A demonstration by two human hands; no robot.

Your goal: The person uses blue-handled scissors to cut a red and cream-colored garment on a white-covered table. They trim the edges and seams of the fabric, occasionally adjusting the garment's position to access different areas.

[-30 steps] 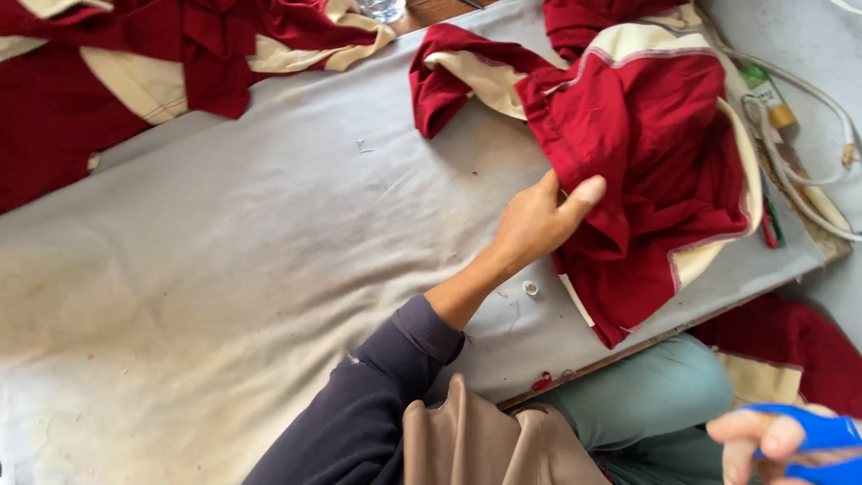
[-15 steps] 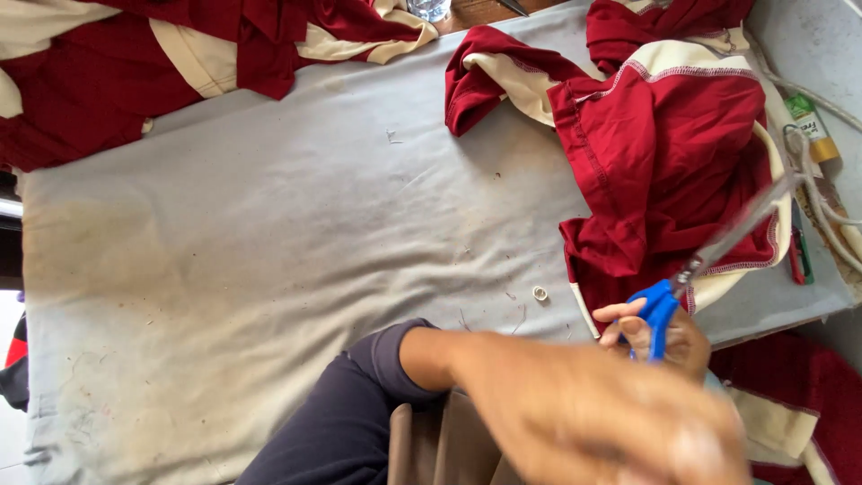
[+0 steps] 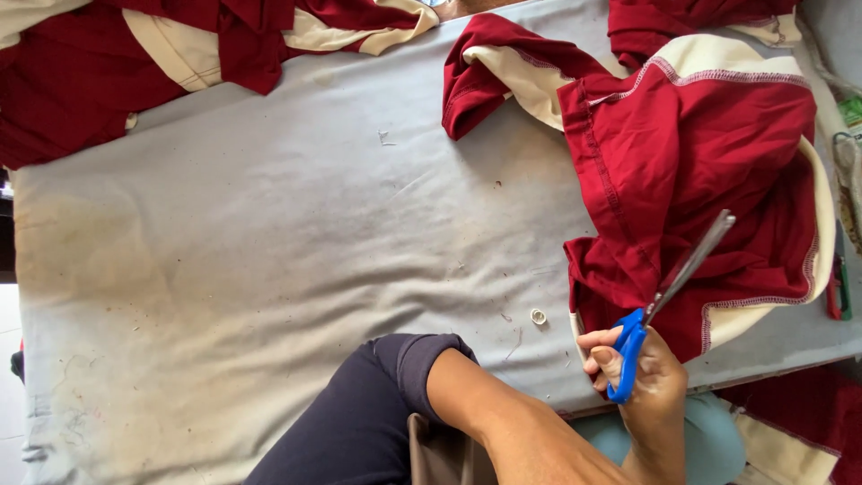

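grey padded table [image 3: 269, 251] | red-and-cream garment [image 3: 700, 171] | garment pile [image 3: 135, 54] | small ring [image 3: 538, 316]

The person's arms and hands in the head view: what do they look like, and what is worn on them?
One arm carries a dark navy long sleeve, pushed up into a bunched cuff below the elbow; its forearm is bare and its hand is out of frame. The other hand is bare: no glove, ring or watch shows, and no sleeve reaches its wrist. Which arm is left or right cannot be told.

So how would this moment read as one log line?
right hand: holds blue-handled steel scissors, blades shut | over red-and-cream knit garment | grey padded table | left hand: unseen
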